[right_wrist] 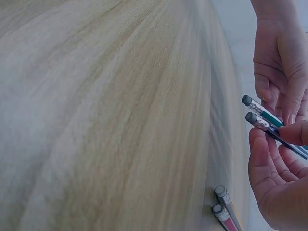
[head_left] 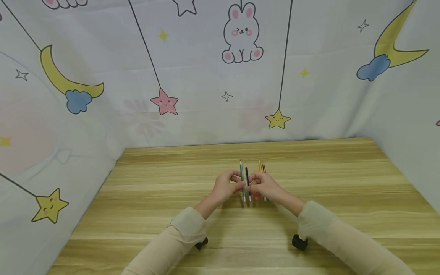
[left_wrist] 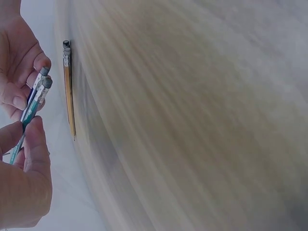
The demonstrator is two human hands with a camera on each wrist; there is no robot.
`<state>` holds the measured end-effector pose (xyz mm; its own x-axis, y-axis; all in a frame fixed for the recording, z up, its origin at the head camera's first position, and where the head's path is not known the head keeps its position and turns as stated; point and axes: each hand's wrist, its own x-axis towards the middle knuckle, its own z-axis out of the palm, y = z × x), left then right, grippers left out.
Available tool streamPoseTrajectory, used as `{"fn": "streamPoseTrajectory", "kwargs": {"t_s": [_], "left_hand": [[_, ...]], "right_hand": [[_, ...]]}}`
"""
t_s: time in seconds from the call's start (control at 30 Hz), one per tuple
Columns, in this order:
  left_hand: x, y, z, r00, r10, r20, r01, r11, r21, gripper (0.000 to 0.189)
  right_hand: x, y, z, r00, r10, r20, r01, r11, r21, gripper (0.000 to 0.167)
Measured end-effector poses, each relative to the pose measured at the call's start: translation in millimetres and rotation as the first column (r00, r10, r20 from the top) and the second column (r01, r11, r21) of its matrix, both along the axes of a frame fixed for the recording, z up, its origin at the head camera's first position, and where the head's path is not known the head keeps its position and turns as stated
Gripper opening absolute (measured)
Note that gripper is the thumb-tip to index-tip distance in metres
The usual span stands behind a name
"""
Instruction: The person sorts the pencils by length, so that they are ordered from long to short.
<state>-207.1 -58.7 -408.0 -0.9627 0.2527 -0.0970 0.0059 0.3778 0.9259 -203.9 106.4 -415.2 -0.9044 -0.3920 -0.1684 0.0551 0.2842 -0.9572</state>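
My left hand [head_left: 227,184] pinches a teal pencil [head_left: 242,173] between thumb and fingers, its eraser end toward me. Right beside it, my right hand [head_left: 267,187] pinches a dark blue pencil [head_left: 247,175], held nearly parallel to the teal one. In the left wrist view both eraser ends show close together, the teal pencil [left_wrist: 32,108] in front of the dark blue one. Past the right hand a yellow pencil [head_left: 260,165] and a dark red pencil [head_left: 264,167] lie side by side on the table, partly covered by that hand.
The wood-grained table [head_left: 154,183] reaches back to a white cloth [head_left: 206,76] printed with stars, moons and a rabbit. Cloth also hangs along both sides. Black wrist devices [head_left: 300,242] sit below both cuffs.
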Motion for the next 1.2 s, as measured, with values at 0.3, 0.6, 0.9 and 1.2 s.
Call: {"fn": "streamPoseTrajectory", "kwargs": {"t_s": [0.3, 0.6, 0.9, 1.2], "left_hand": [[0.1, 13.8, -0.9, 0.999, -0.014, 0.030, 0.014, 1.000, 0.021, 0.029], [2.4, 33.6, 0.5, 0.998, -0.046, 0.047, 0.045, 0.998, 0.033, 0.030], [0.4, 50.5, -2.9, 0.998, -0.056, 0.023, 0.056, 0.998, 0.038, 0.030], [-1.4, 68.8, -5.0, 0.997, -0.044, 0.063, 0.040, 0.998, 0.057, 0.028]], "right_hand": [[-0.3, 15, -1.0, 1.000, -0.013, 0.019, 0.013, 1.000, -0.009, 0.018], [0.0, 37, 1.8, 1.000, -0.030, 0.004, 0.030, 1.000, 0.009, 0.019], [0.9, 57, 1.2, 0.998, -0.068, -0.003, 0.068, 0.998, 0.006, 0.024], [4.7, 75, 5.9, 0.993, -0.115, 0.010, 0.114, 0.993, 0.024, 0.025]]}}
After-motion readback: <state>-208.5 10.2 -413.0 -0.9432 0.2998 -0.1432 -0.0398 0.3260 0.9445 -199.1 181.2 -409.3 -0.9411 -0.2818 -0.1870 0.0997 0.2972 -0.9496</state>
